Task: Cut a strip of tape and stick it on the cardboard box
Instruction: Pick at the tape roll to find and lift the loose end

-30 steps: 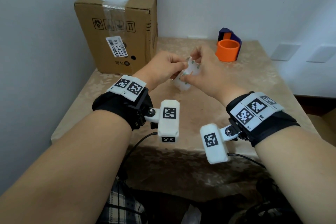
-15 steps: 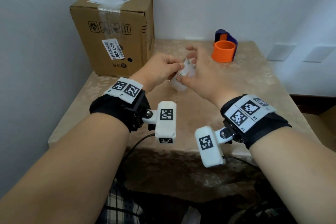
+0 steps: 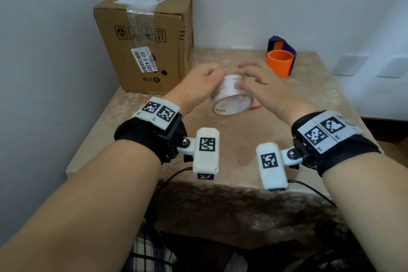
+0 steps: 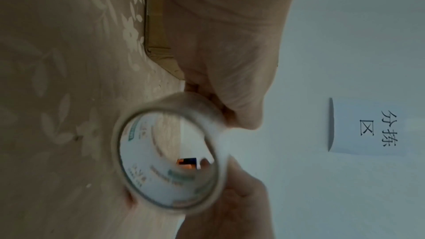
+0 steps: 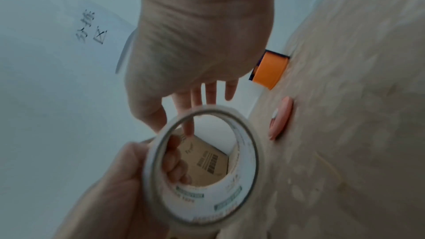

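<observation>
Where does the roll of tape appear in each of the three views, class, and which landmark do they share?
Head: tape roll at centre, between both hands.
Left wrist: tape roll lower centre, seen through its hole.
Right wrist: tape roll lower centre.
Shared landmark: orange ring.

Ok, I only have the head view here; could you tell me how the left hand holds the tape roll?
Observer: The left hand curls its fingers through the core of the tape roll.
Operator: Thank you. Does the right hand grip it too?
Observer: No, the right hand has straight fingers, tips at the rim.
Operator: And the pink thing behind the roll?
Observer: A round pink object on the table, beside the roll.
</observation>
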A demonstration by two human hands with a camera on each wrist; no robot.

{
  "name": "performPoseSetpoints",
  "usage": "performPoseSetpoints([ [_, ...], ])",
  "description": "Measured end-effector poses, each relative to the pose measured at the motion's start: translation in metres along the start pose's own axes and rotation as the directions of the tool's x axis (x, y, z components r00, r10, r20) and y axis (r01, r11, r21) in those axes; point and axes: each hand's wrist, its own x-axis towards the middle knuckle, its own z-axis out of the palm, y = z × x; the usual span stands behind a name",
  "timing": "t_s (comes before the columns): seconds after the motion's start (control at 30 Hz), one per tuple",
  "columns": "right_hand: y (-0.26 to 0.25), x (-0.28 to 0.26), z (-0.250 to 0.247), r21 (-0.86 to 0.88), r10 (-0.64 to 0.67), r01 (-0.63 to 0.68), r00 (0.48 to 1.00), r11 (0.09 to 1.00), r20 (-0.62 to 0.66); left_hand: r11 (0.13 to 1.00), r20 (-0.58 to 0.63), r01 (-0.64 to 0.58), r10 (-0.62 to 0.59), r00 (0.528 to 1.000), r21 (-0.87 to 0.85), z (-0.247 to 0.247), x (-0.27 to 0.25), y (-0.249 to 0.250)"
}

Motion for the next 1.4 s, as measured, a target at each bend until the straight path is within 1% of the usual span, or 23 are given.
performPoseSetpoints([
  [0.07,-0.003,-0.003,-0.002,0.191,0.134,-0.139,0.990,0.972,0.039,1.000,0.012,-0.017,0.017,1.000,-0.019,0.002,-0.002,0.004],
  [0.1,-0.006,-0.004,-0.001,0.243,0.173,-0.182,0.983,0.953,0.057,0.999,0.013,-0.019,0.019,1.000,-0.047,0.003,-0.002,0.006],
  [0.17,-0.013,-0.005,0.002,0.358,0.223,-0.245,0.969,0.901,0.103,0.994,0.006,-0.031,0.032,0.999,-0.104,0.004,-0.003,0.009],
  [0.23,-0.015,-0.002,0.005,0.440,0.241,-0.276,0.961,0.855,0.135,0.992,0.004,-0.068,0.068,0.998,-0.109,0.004,-0.003,0.011],
  [0.3,-0.019,-0.001,0.007,0.422,0.246,-0.279,0.960,0.863,0.132,0.991,0.016,-0.108,0.109,0.994,-0.075,0.004,-0.003,0.012],
  [0.4,-0.021,-0.002,0.008,0.398,0.245,-0.293,0.955,0.870,0.166,0.991,0.024,-0.123,0.125,0.992,-0.057,0.002,-0.004,0.010],
  [0.5,-0.023,-0.004,0.008,0.401,0.237,-0.305,0.949,0.864,0.209,0.986,-0.015,-0.124,0.123,0.992,-0.115,0.000,-0.003,0.007],
  [0.6,-0.024,-0.005,0.007,0.434,0.221,-0.299,0.950,0.850,0.220,0.979,-0.029,-0.113,0.110,0.994,-0.172,-0.001,-0.002,0.006],
  [0.8,-0.025,-0.007,0.007,0.464,0.164,-0.250,0.962,0.850,0.220,0.978,-0.021,-0.109,0.107,0.994,-0.180,0.000,-0.002,0.003],
  [0.9,-0.021,-0.009,0.009,0.437,0.070,-0.166,0.971,0.884,0.228,0.969,-0.051,-0.100,0.090,0.995,-0.225,-0.004,0.000,0.003],
  [0.93,-0.021,-0.009,0.008,0.459,0.057,-0.162,0.970,0.873,0.235,0.970,-0.055,-0.103,0.093,0.994,-0.221,-0.005,0.000,0.003],
  [1.0,-0.024,-0.009,0.006,0.510,0.098,-0.219,0.963,0.832,0.253,0.975,-0.047,-0.107,0.100,0.994,-0.196,-0.007,-0.001,0.006],
  [1.07,-0.027,-0.007,0.005,0.476,0.181,-0.266,0.959,0.838,0.216,0.976,-0.041,-0.104,0.097,0.994,-0.192,-0.006,-0.002,0.007],
  [1.1,-0.029,-0.007,0.007,0.454,0.202,-0.266,0.962,0.850,0.186,0.976,-0.037,-0.102,0.097,0.995,-0.192,-0.006,-0.002,0.008],
  [1.13,-0.030,-0.007,0.008,0.446,0.214,-0.263,0.964,0.855,0.159,0.977,-0.034,-0.101,0.096,0.995,-0.189,-0.005,-0.002,0.008],
  [1.23,-0.032,-0.006,0.010,0.448,0.222,-0.261,0.965,0.855,0.138,0.975,-0.047,-0.099,0.092,0.995,-0.199,-0.004,-0.002,0.009],
  [1.33,-0.028,-0.003,0.009,0.452,0.220,-0.242,0.970,0.859,0.100,0.962,-0.129,-0.094,0.063,0.990,-0.255,-0.001,0.000,0.007],
  [1.4,-0.025,-0.001,0.009,0.515,0.224,-0.196,0.975,0.834,0.008,0.939,-0.191,-0.087,0.023,0.981,-0.333,0.002,0.000,0.010],
])
